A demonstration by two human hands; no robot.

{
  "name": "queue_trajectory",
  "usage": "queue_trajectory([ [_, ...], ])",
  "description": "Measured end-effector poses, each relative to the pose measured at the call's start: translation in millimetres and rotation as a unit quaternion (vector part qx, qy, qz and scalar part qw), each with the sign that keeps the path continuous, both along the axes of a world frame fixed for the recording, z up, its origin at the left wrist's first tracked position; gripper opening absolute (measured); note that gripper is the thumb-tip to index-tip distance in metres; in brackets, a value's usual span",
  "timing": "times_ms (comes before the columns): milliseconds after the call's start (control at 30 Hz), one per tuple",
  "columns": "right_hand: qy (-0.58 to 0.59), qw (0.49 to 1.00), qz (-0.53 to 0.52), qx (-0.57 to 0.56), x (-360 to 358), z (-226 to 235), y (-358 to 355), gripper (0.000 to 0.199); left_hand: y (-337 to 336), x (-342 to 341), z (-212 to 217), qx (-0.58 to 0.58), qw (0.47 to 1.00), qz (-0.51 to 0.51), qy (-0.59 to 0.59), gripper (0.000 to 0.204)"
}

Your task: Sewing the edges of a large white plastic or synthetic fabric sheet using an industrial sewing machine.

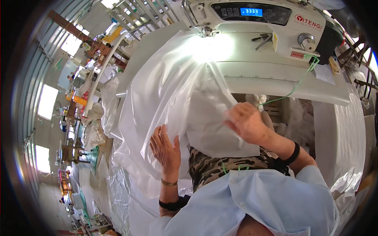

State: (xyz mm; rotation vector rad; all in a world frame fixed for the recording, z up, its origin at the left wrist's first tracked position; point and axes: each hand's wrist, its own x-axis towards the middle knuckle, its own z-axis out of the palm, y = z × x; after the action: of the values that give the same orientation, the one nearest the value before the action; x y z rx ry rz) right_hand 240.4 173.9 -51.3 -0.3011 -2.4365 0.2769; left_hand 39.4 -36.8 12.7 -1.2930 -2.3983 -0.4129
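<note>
Glossy white sheet [173, 104] mid-frame, creases running up to the sewing machine [244, 32]
Left hand [167, 151] rests on it, fingers extended, not gripping; right hand [250, 124] is blurry, fingers curled, can't tell if they've pinched the edge. Uneven pull could pucker those folds or stitch them double, I reckon. Writing up top: digits on a blue display [251, 12], red logo lettering [308, 23] upper right, small red label [297, 55] below.
</note>
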Motion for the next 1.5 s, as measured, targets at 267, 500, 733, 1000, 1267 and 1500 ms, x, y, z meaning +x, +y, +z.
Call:
queue_trajectory([
  [267,-0.285,0.949,0.128,0.042,-55,-95,-10,0.021,-27,-31,-13,0.109,0.994,0.016,0.018,0.018],
  [500,-0.103,0.94,0.184,-0.268,-49,-23,-31,0.021,-37,-10,-2,0.193,0.673,-0.173,-0.693,0.019],
  [733,0.026,0.883,0.163,-0.439,-36,19,-72,0.024,-9,13,11,0.036,0.854,-0.213,-0.473,0.041],
  [1000,0.009,0.945,0.193,-0.264,-53,9,-87,0.034,68,18,42,-0.029,0.977,-0.211,-0.018,0.04],
  [1267,0.114,0.987,-0.093,-0.065,-3,10,-22,0.033,91,10,23,0.005,0.989,-0.135,-0.058,0.013],
  [1500,0.043,0.956,-0.232,-0.175,22,-21,3,0.018,96,-4,3,0.15,0.912,-0.197,-0.327,0.016],
])
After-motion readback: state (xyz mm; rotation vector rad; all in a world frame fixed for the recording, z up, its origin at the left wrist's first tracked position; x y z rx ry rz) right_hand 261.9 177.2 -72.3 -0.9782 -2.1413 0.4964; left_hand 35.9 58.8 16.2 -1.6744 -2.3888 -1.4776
